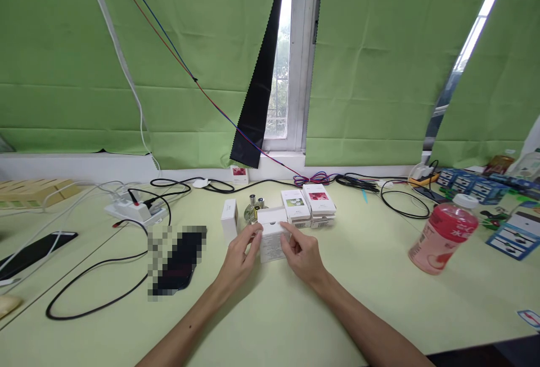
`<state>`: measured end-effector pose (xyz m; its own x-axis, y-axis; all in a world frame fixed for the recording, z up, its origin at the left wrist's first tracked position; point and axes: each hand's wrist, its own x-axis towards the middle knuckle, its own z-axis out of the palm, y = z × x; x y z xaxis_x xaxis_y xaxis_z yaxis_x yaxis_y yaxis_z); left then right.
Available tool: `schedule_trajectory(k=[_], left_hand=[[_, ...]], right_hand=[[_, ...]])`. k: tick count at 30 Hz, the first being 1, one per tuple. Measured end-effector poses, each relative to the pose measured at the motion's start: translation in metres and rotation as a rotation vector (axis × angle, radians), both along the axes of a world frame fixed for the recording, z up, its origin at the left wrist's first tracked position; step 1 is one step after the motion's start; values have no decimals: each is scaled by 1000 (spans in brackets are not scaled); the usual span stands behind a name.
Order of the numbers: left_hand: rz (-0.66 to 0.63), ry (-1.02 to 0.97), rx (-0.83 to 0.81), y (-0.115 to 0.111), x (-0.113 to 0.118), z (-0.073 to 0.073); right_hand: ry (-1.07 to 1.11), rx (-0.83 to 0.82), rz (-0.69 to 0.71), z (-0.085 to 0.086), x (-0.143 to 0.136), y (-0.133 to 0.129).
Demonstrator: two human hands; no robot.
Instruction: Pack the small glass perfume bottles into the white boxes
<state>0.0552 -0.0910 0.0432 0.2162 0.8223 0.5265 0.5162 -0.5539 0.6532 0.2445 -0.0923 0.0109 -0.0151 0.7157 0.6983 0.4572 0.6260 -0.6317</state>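
Observation:
A small white carton [273, 247] with fine print on its front stands upright between my hands, its top flap raised at the back. My left hand [241, 254] grips its left top edge between thumb and fingers. On the opposite side, my right hand [307, 255] pinches the right edge, index finger at the top by the flap. Just behind are glass bottles with silver caps [252, 202], partly hidden by the carton. A plain white box [229, 220] is upright to the left. White boxes with a green picture [295, 205] and a red picture [319, 201] sit to the right.
A pink drink bottle [442, 237] stands at the right. On the left lie a partly pixelated dark phone [179, 260], a looped black cable [95, 263] and a white power strip [137, 212]. Another small box [239, 174] leans by the wall; blue packs [475, 187] are far right.

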Motion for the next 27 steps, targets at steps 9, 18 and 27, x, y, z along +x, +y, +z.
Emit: schedule_trajectory(k=[9,18,27], left_hand=[[12,23,-14,1,0,-2],[25,32,1,3,-2,-9],[33,23,10,0,1,-1]], right_hand=[[-21,119,-39,0,-1,0],[-3,134,-33,-3,-1,2],[34,109,-16,-1,-1,2]])
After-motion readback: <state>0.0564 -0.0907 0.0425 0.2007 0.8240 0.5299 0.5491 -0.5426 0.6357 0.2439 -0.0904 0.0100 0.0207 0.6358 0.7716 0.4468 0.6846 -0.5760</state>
